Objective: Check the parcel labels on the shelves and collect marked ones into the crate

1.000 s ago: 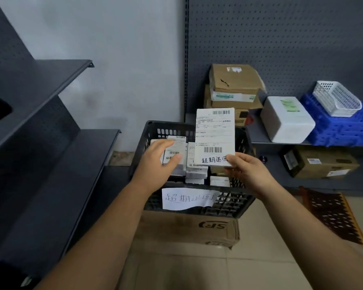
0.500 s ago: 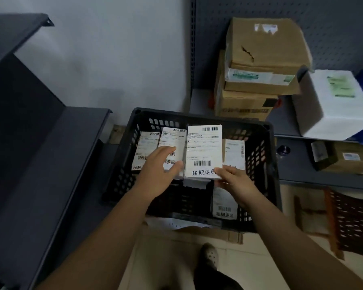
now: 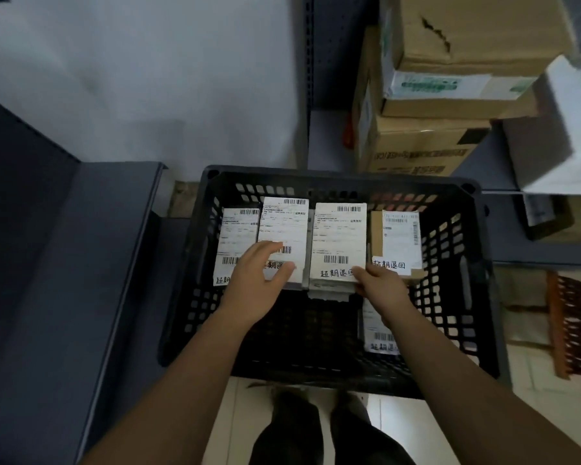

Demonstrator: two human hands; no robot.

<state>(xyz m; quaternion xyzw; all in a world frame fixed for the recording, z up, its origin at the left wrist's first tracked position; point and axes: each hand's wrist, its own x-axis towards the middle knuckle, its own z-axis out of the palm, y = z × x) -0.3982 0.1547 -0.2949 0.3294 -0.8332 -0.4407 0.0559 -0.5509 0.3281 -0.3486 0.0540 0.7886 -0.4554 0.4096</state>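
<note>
Your left hand (image 3: 260, 280) lies with relaxed, slightly spread fingers on the second parcel (image 3: 284, 236) in the row standing inside the black crate (image 3: 463, 297). Just right of it, your right hand (image 3: 381, 283) pinches the lower corner of the third parcel (image 3: 337, 241), thumb on its label. Brown cartons (image 3: 450, 95) sit stacked behind.

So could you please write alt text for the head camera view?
Two bare hands arrange labelled white parcels in a row inside a black crate: the right hand pinches one parcel, the left hand rests flat on another. Cardboard boxes sit behind.
</note>
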